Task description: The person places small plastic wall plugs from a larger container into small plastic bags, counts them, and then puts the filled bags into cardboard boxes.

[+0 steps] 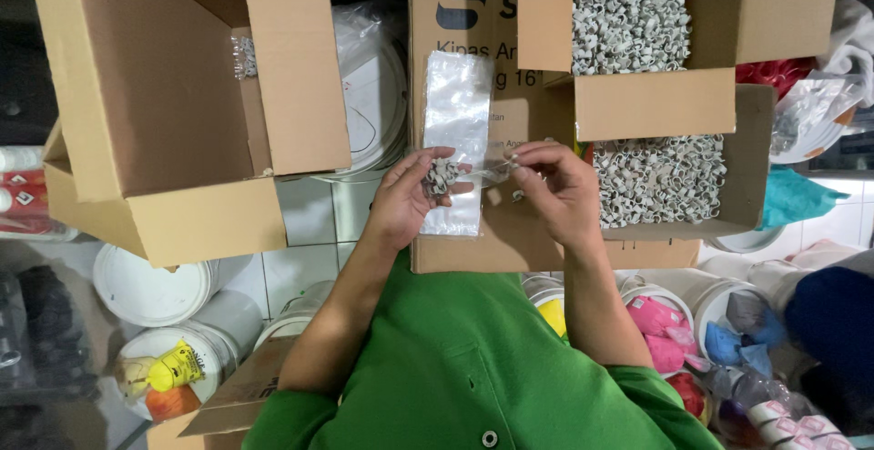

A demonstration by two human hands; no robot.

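brown boxes, pale grey pieces, a green shirt

the cardboard boxes (pixel 182 95) are plain brown, the small clips (pixel 655 177) whitish grey, the plastic bag (pixel 458 113) clear and glossy, the shirt (pixel 464 368) bright green, the floor tiles (pixel 309 231) white.

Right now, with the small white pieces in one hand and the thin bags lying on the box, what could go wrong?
1. The left hand cups a loose cluster of small white clips over the stack of clear plastic bags; some could slip out and fall.
2. The right hand pinches only a thin edge of a bag, so its grip may slide.
3. The open box of clips sits close to the right hand and could be knocked.
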